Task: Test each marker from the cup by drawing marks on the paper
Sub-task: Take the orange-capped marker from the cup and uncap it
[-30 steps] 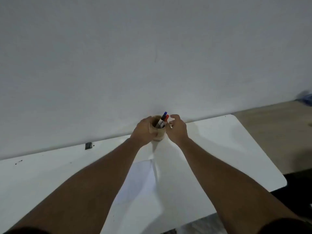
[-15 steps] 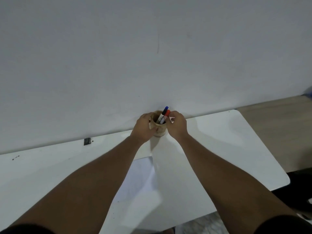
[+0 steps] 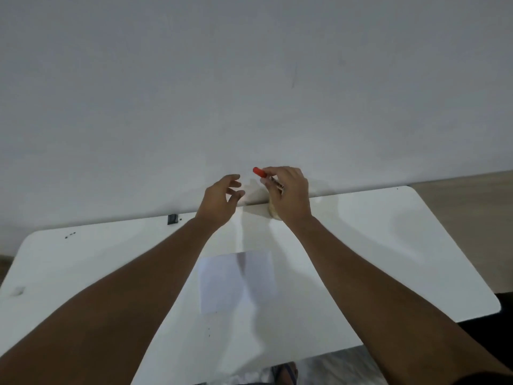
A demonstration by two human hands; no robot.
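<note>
My right hand (image 3: 288, 194) is closed around a marker with a red cap (image 3: 259, 172), lifted above the table near the wall, cap pointing up and left. The tan cup (image 3: 273, 212) stands behind that hand at the table's far edge; only a sliver of its side shows and its contents are hidden. My left hand (image 3: 220, 200) hovers just left of the cup with fingers spread, holding nothing. A white sheet of paper (image 3: 237, 280) lies flat on the white table (image 3: 388, 245) between my forearms, with no marks visible.
A plain grey wall rises right behind the table. A small black object (image 3: 172, 218) sits at the far edge to the left, with dark specks (image 3: 70, 235) further left. Wooden floor (image 3: 472, 198) shows to the right, past the table's rounded corner.
My right hand has pulled the red-capped marker up out of the cup. My left hand has let go of the cup and opened to its left. The camera view tilted down.
</note>
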